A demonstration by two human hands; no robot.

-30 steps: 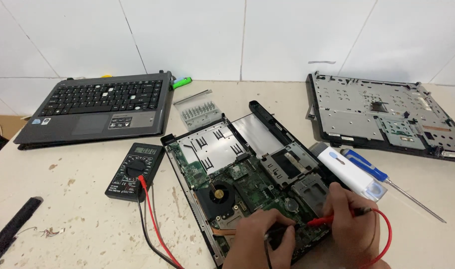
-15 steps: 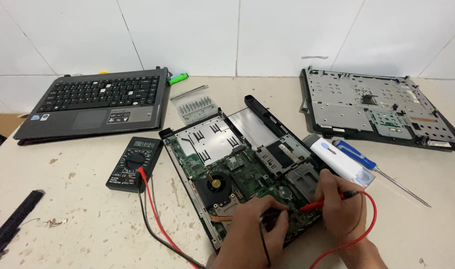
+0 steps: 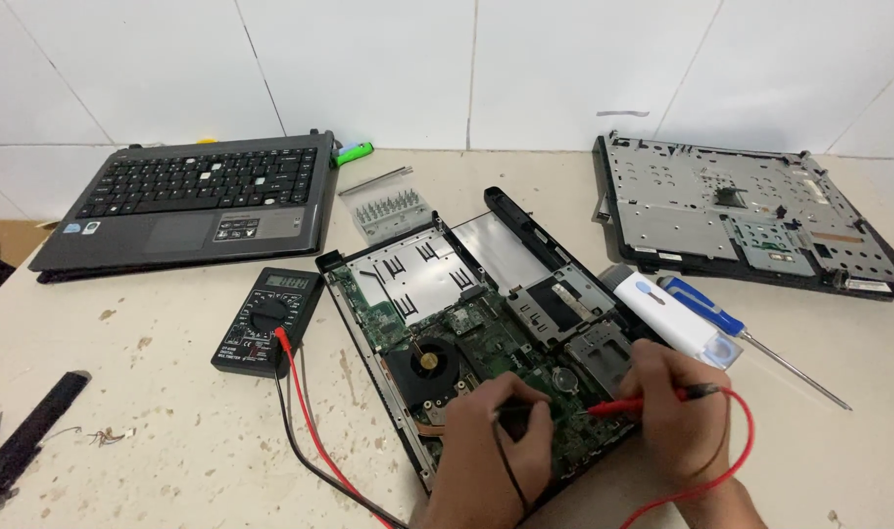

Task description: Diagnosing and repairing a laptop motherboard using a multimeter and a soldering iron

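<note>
Red probe (image 3: pixel 635 403) pinched in your right hand (image 3: pixel 674 416), black probe (image 3: pixel 513 416) gripped in your left hand (image 3: pixel 496 453), both touching the green laptop board (image 3: pixel 486 338); next, probably hold steady and glance at the meter (image 3: pixel 267 320).

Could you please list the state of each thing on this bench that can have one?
Opened laptop base: cover off, circuit board and fan exposed.
Multimeter: flat, red and black leads plugged in.
Red probe: held in right hand, tip on the board.
Black probe: gripped in left hand.
Keyboard cover: detached, keys up.
Bottom panel: removed, inside up.
</note>
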